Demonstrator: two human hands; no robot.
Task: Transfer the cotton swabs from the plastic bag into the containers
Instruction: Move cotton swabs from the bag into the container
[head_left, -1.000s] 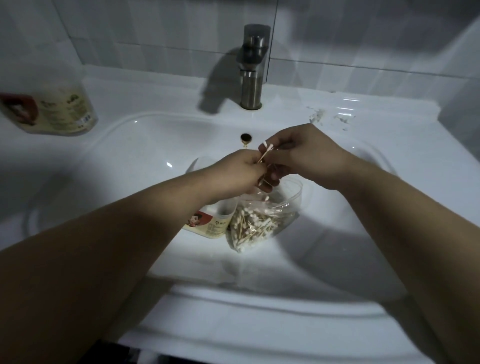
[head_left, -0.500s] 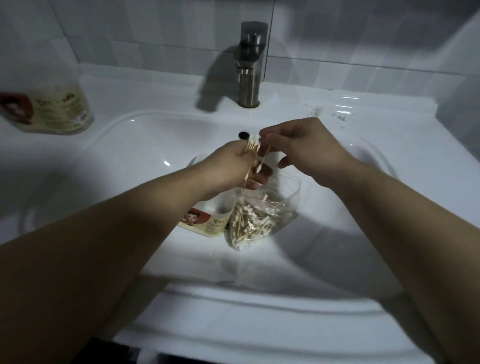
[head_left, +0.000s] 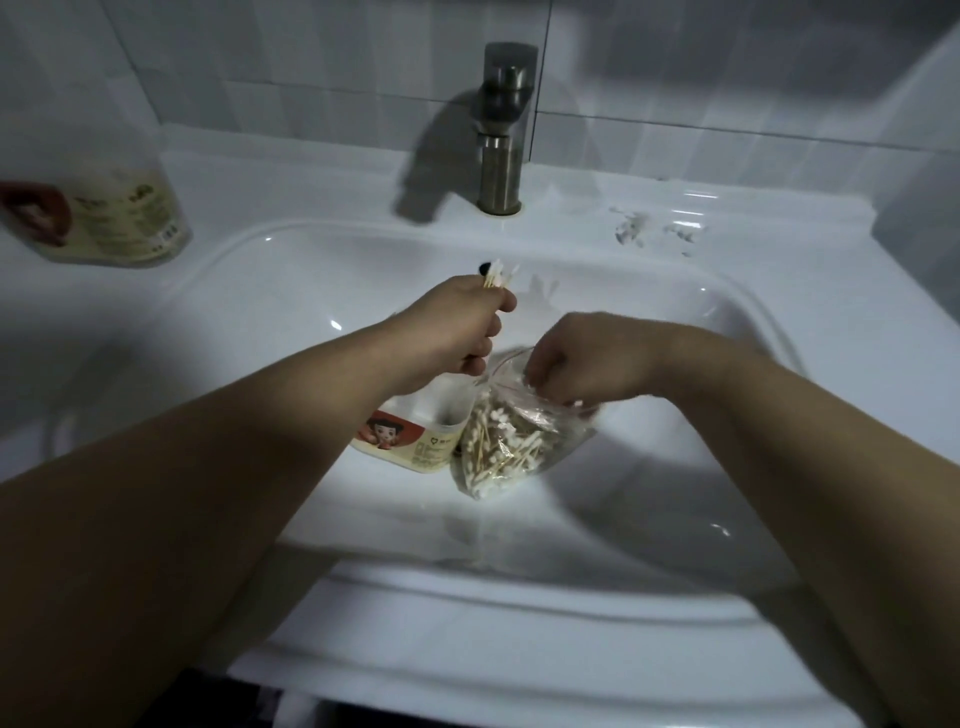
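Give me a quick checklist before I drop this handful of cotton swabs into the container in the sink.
1. Left hand grips the bundle of wooden-stick cotton swabs: ok.
2. White plastic container with a red cartoon label sits in the white sink basin, beside the clear plastic bag: ok.
3. Container's mouth open: cannot tell, the left arm hides it.
4. Right hand reaches into the bag's mouth: ok.
5. Right hand pinches swabs: cannot tell, blurred.
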